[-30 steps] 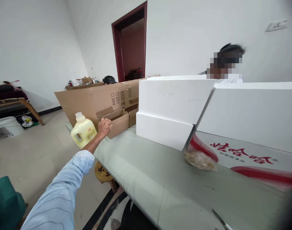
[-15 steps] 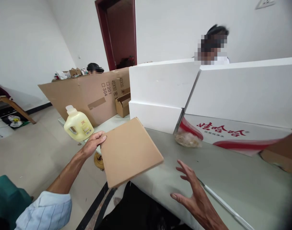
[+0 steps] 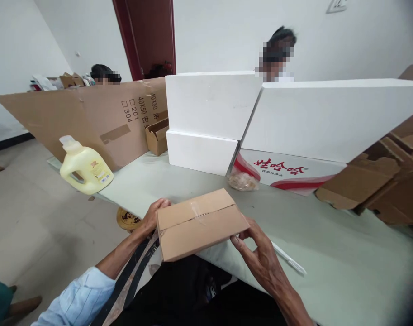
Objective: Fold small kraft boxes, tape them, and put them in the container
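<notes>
A flat brown cardboard box (image 3: 201, 233) is held up over the table's near edge, between both hands. Clear tape crosses the seam on the side facing me. My left hand (image 3: 157, 215) grips its left end, with part of the fingers hidden behind the cardboard. At the right corner, my right hand (image 3: 252, 244) has its thumb low on the near edge and its fingers behind. Close to my right forearm, a thin white strip-like object (image 3: 291, 259) lies on the table. Beyond the box sits a small clear plastic bag (image 3: 243, 181) with pale contents.
A yellow jug (image 3: 87, 167) stands at the left edge of the green-covered table (image 3: 328, 253). White boxes (image 3: 206, 106), a tall cardboard sheet (image 3: 101, 113) and a small open carton (image 3: 157, 138) line the back. Folded cardboard (image 3: 372, 176) is at right. Two people sit behind.
My right hand has come in from the right and taken hold of the box. The box has turned, now showing its taped side. My view has shifted to the right.
</notes>
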A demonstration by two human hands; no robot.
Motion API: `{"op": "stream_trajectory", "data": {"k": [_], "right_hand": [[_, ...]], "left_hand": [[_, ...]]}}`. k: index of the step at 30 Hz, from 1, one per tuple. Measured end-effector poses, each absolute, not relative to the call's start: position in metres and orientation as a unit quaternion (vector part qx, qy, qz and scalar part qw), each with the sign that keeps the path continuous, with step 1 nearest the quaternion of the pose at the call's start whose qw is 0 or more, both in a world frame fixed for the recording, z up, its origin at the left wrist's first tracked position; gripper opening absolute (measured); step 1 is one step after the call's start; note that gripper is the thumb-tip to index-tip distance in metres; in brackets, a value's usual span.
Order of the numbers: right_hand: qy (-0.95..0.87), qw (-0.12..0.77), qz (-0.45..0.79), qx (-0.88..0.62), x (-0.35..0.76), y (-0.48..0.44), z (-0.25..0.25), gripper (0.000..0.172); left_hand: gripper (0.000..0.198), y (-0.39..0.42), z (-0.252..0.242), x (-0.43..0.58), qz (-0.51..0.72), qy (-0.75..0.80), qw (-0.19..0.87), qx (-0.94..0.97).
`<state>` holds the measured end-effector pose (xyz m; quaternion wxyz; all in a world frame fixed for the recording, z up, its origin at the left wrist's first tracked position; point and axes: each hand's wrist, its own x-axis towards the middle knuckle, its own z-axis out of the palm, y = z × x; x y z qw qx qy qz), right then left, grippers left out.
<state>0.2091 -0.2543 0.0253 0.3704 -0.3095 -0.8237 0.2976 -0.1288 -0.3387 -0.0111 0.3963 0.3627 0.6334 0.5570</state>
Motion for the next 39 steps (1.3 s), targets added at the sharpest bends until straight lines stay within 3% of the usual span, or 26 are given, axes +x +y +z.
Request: {"op": "stream_trajectory", "data": {"k": [4, 8, 12, 16, 20, 24, 28, 32, 39], "right_hand": [[-0.815, 0.351, 0.308, -0.341, 0.201, -0.260, 0.022, 0.026], [-0.820, 0.331, 0.309, -0.351, 0.207, -0.262, 0.014, 0.028], [-0.844, 0.283, 0.253, -0.378, 0.244, -0.241, -0.010, 0.036], [-0.846, 0.259, 0.048, -0.464, 0.298, -0.205, -0.045, 0.049], [-0.833, 0.144, -0.016, -0.535, 0.326, -0.188, -0.067, 0.038], [-0.819, 0.138, 0.005, -0.557, 0.324, -0.189, -0.064, 0.030], [-0.758, 0.223, 0.114, -0.601, 0.317, -0.190, -0.029, 0.034], [-0.755, 0.323, 0.188, -0.539, 0.299, -0.197, 0.038, 0.043], [-0.919, 0.199, 0.158, -0.302, 0.242, -0.227, 0.138, 0.027]], "left_hand": [[0.098, -0.368, 0.005, -0.126, 0.649, 0.538, 0.366, 0.393], [0.146, -0.403, 0.023, -0.109, 0.564, 0.525, 0.339, 0.540], [0.125, -0.409, 0.035, -0.103, 0.504, 0.525, 0.303, 0.615], [0.099, -0.396, 0.044, -0.115, 0.472, 0.504, 0.273, 0.670], [0.082, -0.384, 0.058, -0.126, 0.422, 0.488, 0.235, 0.727], [0.070, -0.382, 0.068, -0.125, 0.401, 0.485, 0.195, 0.752], [0.073, -0.388, 0.067, -0.118, 0.402, 0.492, 0.171, 0.753], [0.082, -0.394, 0.067, -0.112, 0.404, 0.493, 0.158, 0.754], [0.072, -0.400, 0.073, -0.105, 0.399, 0.495, 0.175, 0.752]]}}
